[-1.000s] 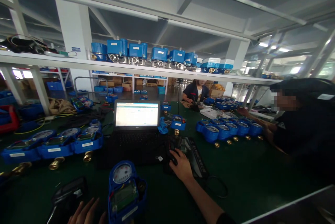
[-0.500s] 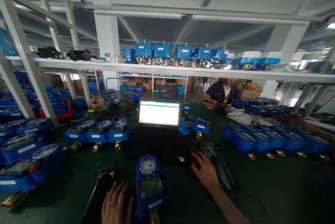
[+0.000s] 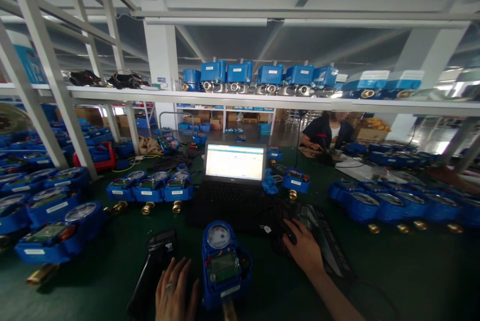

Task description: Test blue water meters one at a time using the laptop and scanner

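Note:
My right hand point(image 3: 304, 250) lies over a black mouse point(image 3: 288, 235), fingers curved round it, beside a black keyboard point(image 3: 326, 241). My left hand point(image 3: 175, 293) rests flat on the green table with its fingers stretched out, between a black handheld device point(image 3: 154, 266) and a blue water meter point(image 3: 225, 264). That meter stands right in front of me, dial and small screen facing up. An open laptop point(image 3: 234, 176) with a lit screen sits just behind it.
Rows of blue meters with brass fittings lie at the left point(image 3: 150, 190) and right point(image 3: 390, 203) of the green table point(image 3: 412, 271). More blue units line an overhead shelf point(image 3: 262, 97). A seated person point(image 3: 326, 134) works across the table. Slanted steel posts point(image 3: 56, 86) rise at the left.
The view has swung left, so the person at the near right is out of sight. More of my left hand shows, flat by the meter. My right hand stays on the mouse.

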Demonstrator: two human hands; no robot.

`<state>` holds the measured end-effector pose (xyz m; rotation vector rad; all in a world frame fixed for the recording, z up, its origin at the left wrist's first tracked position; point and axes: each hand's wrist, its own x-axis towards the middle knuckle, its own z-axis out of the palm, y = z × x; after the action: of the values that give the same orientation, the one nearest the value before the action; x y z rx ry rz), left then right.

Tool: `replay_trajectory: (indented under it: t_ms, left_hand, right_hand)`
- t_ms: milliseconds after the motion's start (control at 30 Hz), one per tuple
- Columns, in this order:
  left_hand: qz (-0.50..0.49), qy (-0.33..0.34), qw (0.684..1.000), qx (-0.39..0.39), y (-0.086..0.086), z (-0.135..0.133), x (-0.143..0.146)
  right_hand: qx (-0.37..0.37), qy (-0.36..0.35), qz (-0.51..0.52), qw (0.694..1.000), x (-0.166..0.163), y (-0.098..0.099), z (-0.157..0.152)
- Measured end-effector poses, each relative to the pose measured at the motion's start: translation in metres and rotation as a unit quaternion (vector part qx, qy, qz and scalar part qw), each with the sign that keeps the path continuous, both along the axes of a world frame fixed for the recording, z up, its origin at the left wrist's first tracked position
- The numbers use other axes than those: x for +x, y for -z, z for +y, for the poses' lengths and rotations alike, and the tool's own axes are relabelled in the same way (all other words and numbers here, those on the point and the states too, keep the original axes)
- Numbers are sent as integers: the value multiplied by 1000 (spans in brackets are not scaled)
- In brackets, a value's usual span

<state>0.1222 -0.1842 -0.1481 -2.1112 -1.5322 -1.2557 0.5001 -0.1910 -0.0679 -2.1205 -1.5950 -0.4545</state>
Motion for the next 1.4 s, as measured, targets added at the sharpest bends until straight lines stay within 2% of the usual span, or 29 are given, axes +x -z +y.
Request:
replay_trajectory:
  t_ms: [200,700,833,967,1200,1400]
  left_hand:
    - [93,17,995,32,6,6,-13]
    - [118,9,991,54,8,8,-15]
    - [118,2,992,39,8,8,-15]
    - [125,1,991,57,10,9,-14]
    - [98,7,995,34,14,11,-16]
    - [32,10,999,-2,6,2,-5]
  right_hand:
    - [-10,4,8,1000,-1,-1,0]
    - [-8,15,9,1000,-3,-5,-3]
    - [-4,4,2,1000,-3,-5,-3]
    - [-1,-3,-3,1000,-2,-2,-1]
    - [4,2,-2,1000,0,0,0]
    - [-1,1,5,1000,0,0,-1]
